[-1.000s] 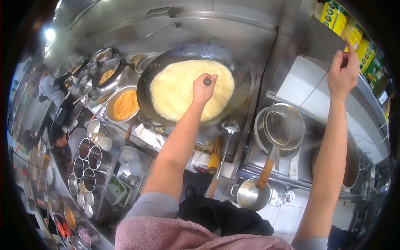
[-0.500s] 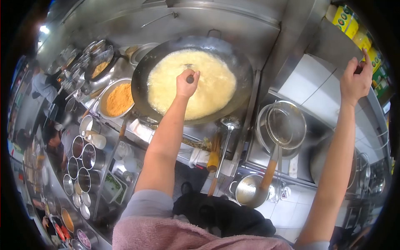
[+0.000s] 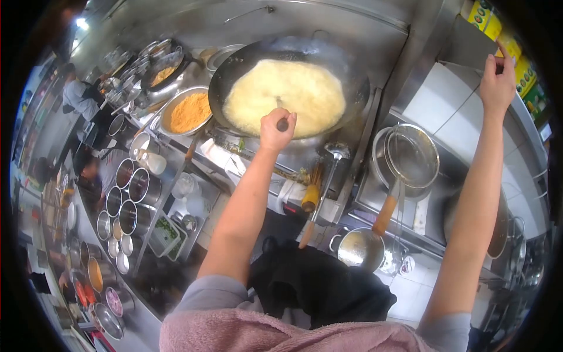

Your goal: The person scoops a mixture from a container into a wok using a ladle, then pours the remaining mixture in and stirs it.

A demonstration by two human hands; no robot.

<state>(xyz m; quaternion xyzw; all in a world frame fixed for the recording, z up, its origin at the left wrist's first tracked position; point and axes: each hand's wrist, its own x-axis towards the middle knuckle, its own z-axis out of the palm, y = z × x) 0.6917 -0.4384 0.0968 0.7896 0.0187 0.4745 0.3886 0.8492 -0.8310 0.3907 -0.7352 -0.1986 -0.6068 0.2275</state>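
Note:
Before me sits a large dark wok (image 3: 358,88) filled with bubbling, foamy pale-yellow liquid (image 3: 293,88). My left hand (image 3: 278,129) is wrapped round the round-ended handle of a utensil (image 3: 282,124), over the wok's near edge; the utensil's far end dips into the foam and is hidden. My right hand (image 3: 498,82) is raised at the far right, near yellow containers (image 3: 510,48), with its fingers curled around a small dark thing (image 3: 499,68) that I cannot make out.
A bowl of orange crumbs (image 3: 189,111) stands left of the wok. A ladle (image 3: 337,151) and a wooden-handled strainer (image 3: 413,155) lie nearer me. A pot (image 3: 360,249) is below. Metal canisters (image 3: 141,185) fill the left; a co-worker (image 3: 82,97) stands beyond.
My view has shifted, so the surroundings sit further right. My left hand has drawn the utensil towards the wok's near edge. The right hand stays raised.

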